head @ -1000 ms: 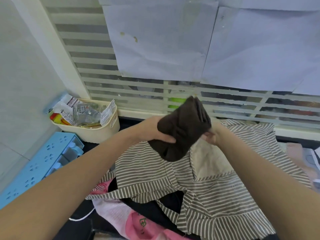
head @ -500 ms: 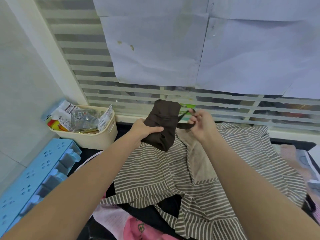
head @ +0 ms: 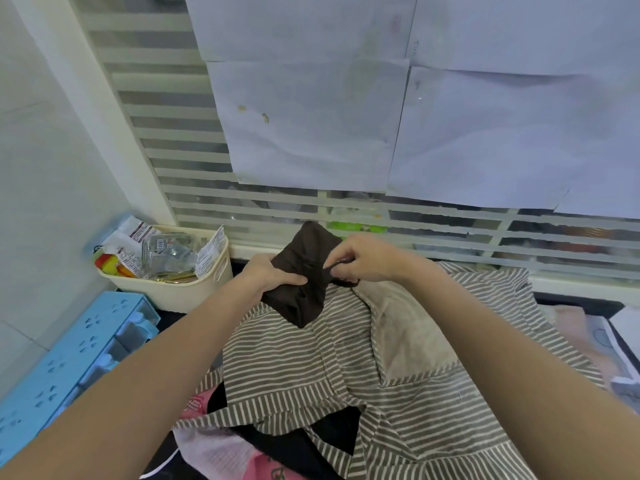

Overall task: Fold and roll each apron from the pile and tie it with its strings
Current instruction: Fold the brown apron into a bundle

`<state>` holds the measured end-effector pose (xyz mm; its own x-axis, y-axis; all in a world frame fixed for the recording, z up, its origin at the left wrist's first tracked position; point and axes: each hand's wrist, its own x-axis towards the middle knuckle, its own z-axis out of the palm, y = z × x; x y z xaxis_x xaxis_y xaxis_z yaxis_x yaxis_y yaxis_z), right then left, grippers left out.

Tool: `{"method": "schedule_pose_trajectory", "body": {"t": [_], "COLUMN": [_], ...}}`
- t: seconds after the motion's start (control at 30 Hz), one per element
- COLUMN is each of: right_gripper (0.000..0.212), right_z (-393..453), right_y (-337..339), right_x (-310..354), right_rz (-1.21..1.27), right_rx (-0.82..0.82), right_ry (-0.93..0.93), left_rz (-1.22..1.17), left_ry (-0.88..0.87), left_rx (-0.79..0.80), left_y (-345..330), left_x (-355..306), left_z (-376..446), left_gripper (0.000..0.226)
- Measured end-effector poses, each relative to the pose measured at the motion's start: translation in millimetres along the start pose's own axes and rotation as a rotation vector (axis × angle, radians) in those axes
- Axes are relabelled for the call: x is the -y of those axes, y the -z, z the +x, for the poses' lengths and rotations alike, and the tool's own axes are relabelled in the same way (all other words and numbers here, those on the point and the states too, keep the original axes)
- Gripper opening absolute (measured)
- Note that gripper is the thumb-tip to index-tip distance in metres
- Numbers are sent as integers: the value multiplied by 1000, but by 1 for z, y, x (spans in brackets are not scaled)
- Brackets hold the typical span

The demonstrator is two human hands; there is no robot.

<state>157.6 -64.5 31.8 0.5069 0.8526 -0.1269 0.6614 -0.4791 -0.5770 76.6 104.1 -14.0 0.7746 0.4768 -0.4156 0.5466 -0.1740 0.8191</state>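
Tying – right hand (head: 360,259) now pinches string (head: 341,280) against brown roll (head: 304,282) | left hand (head: 273,277) grips roll | knot pending

Brown apron's string (head: 341,279) mostly hidden behind right hand (head: 363,258).

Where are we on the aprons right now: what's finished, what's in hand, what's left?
Done: the dark brown fabric apron is rolled into a bundle. In hand: left hand grips it while right hand pinches its thin dark string, no finished knot visible. Left: the grey-and-white striped apron and pink fabric lie unfolded below.
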Motion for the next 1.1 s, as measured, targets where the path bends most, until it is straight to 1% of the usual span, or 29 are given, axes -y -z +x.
{"method": "schedule_pose_trajectory", "body": {"t": [0.1, 0.17, 0.23, 0.3, 0.4, 0.43, 0.47, 0.53, 0.6, 0.67, 0.77, 0.83, 0.87, 0.97, 1.0, 1.1], "right_gripper": [17, 17, 17, 15, 5, 5, 14, 27, 29, 31, 24, 34, 34, 19, 21, 42], "right_z": [3, 3, 1, 2, 5, 5, 4, 0, -5, -10, -13, -14, -14, -13, -11, -2], "right_y": [6, 12, 18, 22, 28, 30, 33, 35, 37, 35, 30, 26, 25, 23, 23, 22], "right_x": [4, 2, 1, -1, -4, -5, -7, -13, -19, -26, -35, -39, -39, -36, -33, -22], "right_rz": [63, 155, 177, 91, 25, 26, 44, 147, 258, 330, 410, 511, 530, 473, 448, 353], "right_rx": [37, 18, -29, -118, -262, -291, -296, -234, -118, -42, -56, -18, 2, -16, -36, -65], "right_ry": [-11, -31, -24, 17, 4, -2, -8, -40, -98, -137, -218, -257, -244, -174, -167, -172], "left_rz": [178, 273, 302, 397, 528, 556, 572, 591, 621, 636, 627, 634, 640, 638, 638, 664], "left_ry": [-79, -134, -161, -203, -281, -310, -339, -378, -402, -424, -446, -451, -448, -410, -394, -353], "left_rx": [122, 209, 263, 301, 373, 397, 423, 475, 526, 563, 586, 607, 616, 648, 660, 675], "left_y": [5, 11, 19, 24, 25, 24, 23, 23, 22, 22, 22, 23, 23, 26, 27, 29], "left_x": [-5, -11, -18, -25, -34, -36, -39, -42, -44, -46, -47, -49, -49, -52, -52, -51], "left_z": [-4, -5, -7, -8, -9, -11, -13, -17, -21, -23, -21, -20, -20, -18, -16, -10], "left_gripper": [34, 37, 40, 39, 29, 27, 28, 33, 33, 33, 34, 36, 38, 41, 39, 27]}}
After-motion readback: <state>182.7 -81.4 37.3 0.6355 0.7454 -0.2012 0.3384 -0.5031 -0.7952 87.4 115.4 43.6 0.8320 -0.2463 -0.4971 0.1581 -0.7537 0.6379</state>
